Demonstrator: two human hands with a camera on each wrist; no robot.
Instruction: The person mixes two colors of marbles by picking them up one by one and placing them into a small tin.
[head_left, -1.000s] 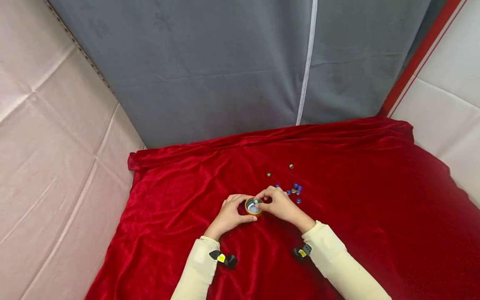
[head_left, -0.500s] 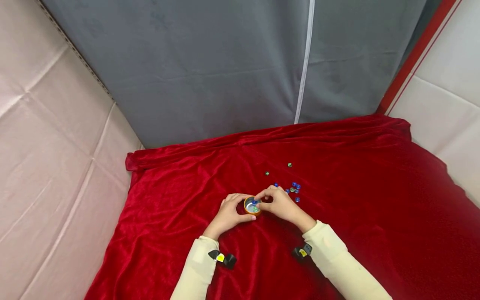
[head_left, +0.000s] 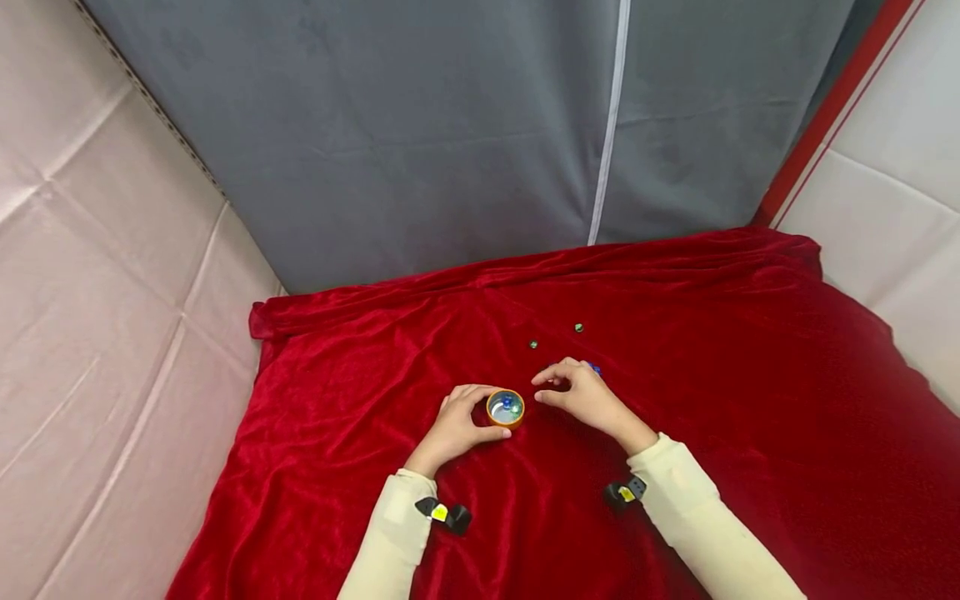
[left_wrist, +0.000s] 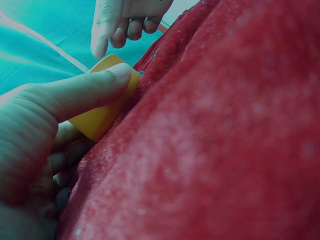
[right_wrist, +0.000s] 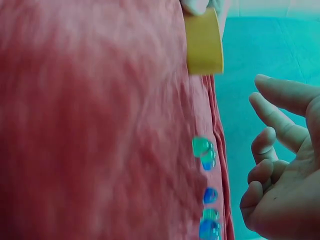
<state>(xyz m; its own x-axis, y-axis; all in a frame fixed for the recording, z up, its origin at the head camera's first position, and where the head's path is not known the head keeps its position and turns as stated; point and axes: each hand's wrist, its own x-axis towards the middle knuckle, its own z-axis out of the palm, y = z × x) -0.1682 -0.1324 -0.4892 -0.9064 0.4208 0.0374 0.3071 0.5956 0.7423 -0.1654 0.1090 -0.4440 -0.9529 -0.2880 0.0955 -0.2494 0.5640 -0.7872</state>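
My left hand (head_left: 453,423) curls around a small yellow-orange cup (left_wrist: 102,117) on the red cloth, thumb along its near side and fingers behind. Inside the cup, blue marbles (head_left: 507,402) and a green marble (head_left: 516,409) lie on the pale bottom. Just right of the cup, my right hand (head_left: 588,398) hovers with thumb and index finger apart and nothing between them; the other fingers bend loosely. Under and behind it, several blue and green marbles (right_wrist: 210,195) rest on the cloth, mostly hidden by that hand in the head view.
Two green marbles lie farther back, one green marble (head_left: 533,344) behind the cup and another green marble (head_left: 578,327) to its right. The wrinkled red cloth (head_left: 360,392) spreads up to a grey curtain (head_left: 420,167). Pale panels (head_left: 112,333) stand at both sides.
Blue and green marbles have dropped from my right fingers into the cup. My right hand has drawn away to the right, over the loose marbles. The left hand keeps its hold.
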